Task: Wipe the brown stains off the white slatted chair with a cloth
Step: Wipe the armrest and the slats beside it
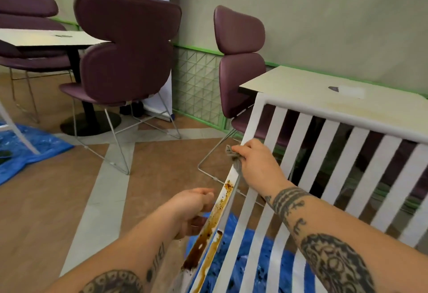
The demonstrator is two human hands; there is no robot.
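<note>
Forearms (324,241): ours, tattooed, nearest the lens.
Left hand (193,211): fingers curled round the white slatted chair (301,106), at its edge.
Right hand (257,163): clutches cloth (231,153) against that edge, higher up.
Brown stains (208,228): beside and below our left hand.
Chair: tilted over blue sheet (243,260).

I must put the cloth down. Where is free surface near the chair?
The table behind the white chair is bare left of the dark item. The floor left of the stained rail is open. Crowded: that rail, held by left hand and right hand with cloth.

place: café or canteen seating area | evidence: purple padded chairs (125,47) round pedestal tables (46,37), tiled floor (69,188)
</note>
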